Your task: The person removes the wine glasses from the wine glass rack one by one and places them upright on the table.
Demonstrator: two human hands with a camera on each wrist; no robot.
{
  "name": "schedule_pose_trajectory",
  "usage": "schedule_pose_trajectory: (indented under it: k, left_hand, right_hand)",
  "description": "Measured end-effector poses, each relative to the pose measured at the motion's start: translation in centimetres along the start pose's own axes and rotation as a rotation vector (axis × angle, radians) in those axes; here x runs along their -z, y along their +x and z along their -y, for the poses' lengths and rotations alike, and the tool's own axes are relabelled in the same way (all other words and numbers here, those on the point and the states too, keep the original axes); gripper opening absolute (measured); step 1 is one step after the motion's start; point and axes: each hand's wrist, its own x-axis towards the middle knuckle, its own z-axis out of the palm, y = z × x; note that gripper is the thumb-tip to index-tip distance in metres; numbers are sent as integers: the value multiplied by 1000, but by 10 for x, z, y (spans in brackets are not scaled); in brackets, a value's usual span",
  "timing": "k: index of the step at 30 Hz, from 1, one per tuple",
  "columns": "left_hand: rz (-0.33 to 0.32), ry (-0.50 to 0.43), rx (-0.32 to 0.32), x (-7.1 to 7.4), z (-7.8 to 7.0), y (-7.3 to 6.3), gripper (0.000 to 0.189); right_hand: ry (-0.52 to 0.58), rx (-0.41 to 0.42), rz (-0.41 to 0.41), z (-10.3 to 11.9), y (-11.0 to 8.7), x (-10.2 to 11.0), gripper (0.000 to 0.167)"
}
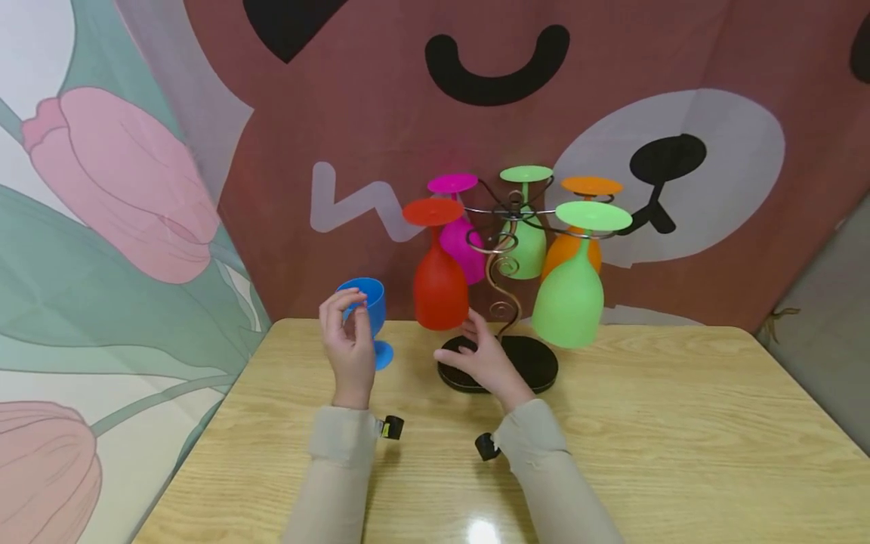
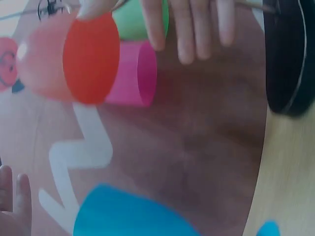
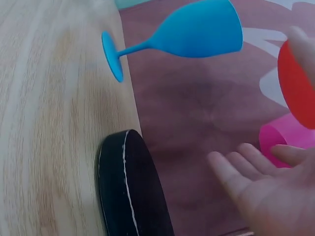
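A blue goblet (image 1: 374, 317) stands upright on the table at the left. My left hand (image 1: 348, 344) is raised in front of it with fingers loosely bent; no fingers lie on the goblet (image 3: 197, 29) in the right wrist view. An upside-down red goblet (image 1: 440, 291) hangs by its foot from a metal glass rack (image 1: 503, 283). Below its rim, over the rack's black base (image 1: 533, 363), is my right hand (image 1: 485, 359), its fingers spread and nothing gripped. Its thumb (image 3: 302, 49) overlaps the red goblet in the right wrist view; I cannot tell whether they touch.
Also hanging upside down from the rack are a magenta goblet (image 1: 464, 245), an orange goblet (image 1: 567, 253), a rear green goblet (image 1: 526, 245) and a front green goblet (image 1: 571, 302). The wooden table (image 1: 680, 423) meets a printed cloth (image 1: 326, 98) behind it.
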Motion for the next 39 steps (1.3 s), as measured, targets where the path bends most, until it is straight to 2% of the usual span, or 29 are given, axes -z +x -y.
schedule_pose_trajectory:
  k: [2, 5, 9, 13, 18, 22, 24, 31, 39]
  left_hand:
    - [32, -52, 9, -6, -3, -3, 16]
    - [105, -110, 59, -13, -4, -8, 21]
    - [213, -147, 155, -19, -4, -14, 36]
    - [315, -157, 224, -24, -3, -19, 50]
    - [400, -195, 300, -28, 1, -25, 59]
    - [416, -227, 349, -28, 3, -30, 60]
    - [413, -243, 354, -29, 4, -31, 60]
    - [351, -266, 306, -29, 6, -32, 58]
    - [340, -246, 277, -30, 8, -30, 56]
  right_hand:
    - [63, 52, -22, -2, -1, 3, 98]
    - [150, 158, -47, -5, -3, 4, 97]
    - [212, 275, -103, -5, -4, 2, 81]
    - [257, 329, -192, -5, -5, -4, 60]
    - [392, 349, -240, -7, -8, -10, 53]
    - [459, 347, -253, -9, -10, -13, 52]
    - [477, 349, -260, -8, -11, -14, 51]
    - [552, 342, -297, -4, -9, -20, 45]
    - [674, 291, -330, 2, -8, -25, 36]
